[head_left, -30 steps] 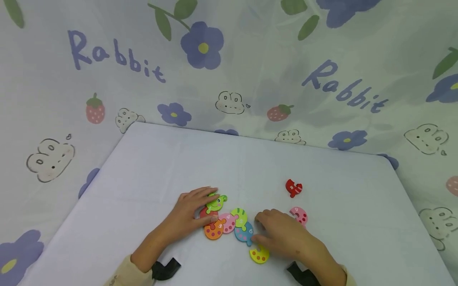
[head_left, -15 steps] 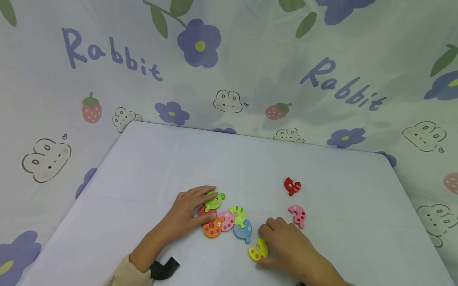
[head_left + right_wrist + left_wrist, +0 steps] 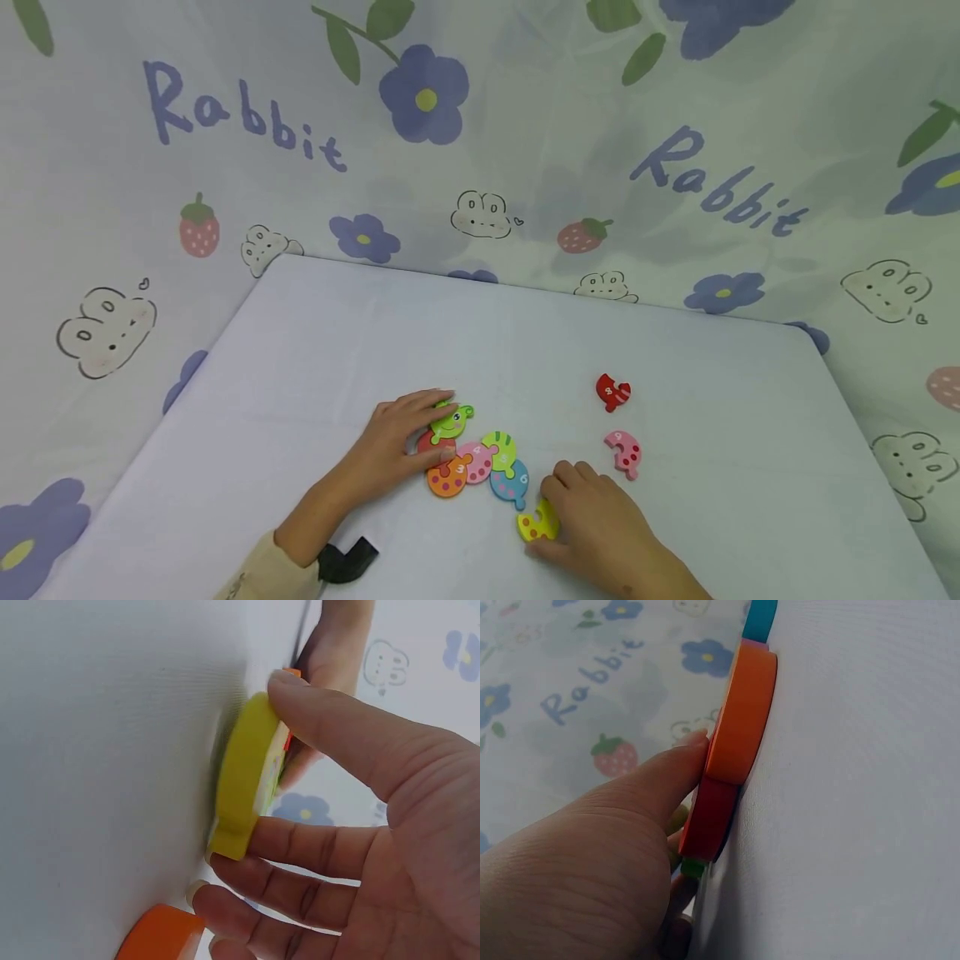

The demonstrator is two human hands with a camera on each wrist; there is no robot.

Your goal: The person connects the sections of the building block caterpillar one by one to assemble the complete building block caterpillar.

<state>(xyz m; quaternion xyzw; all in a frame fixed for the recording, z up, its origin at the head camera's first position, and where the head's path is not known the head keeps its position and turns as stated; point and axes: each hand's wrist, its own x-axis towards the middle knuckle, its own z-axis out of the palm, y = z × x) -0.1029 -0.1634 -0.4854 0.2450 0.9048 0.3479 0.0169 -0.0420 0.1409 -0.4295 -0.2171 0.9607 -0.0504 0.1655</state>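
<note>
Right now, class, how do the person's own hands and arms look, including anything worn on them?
The left hand and right hand are bare, with no gloves or rings visible. A beige fabric sleeve shows on the left arm, with a small marking too faint to read. A black, bent piece sticks out beside that sleeve. No sleeve shows on the right arm.

Your white table carries the joined puzzle chain, green head through blue piece, plus loose red 8 and pink 9 off to its right, with the yellow piece near the blue end, table contact there unclear.
</note>
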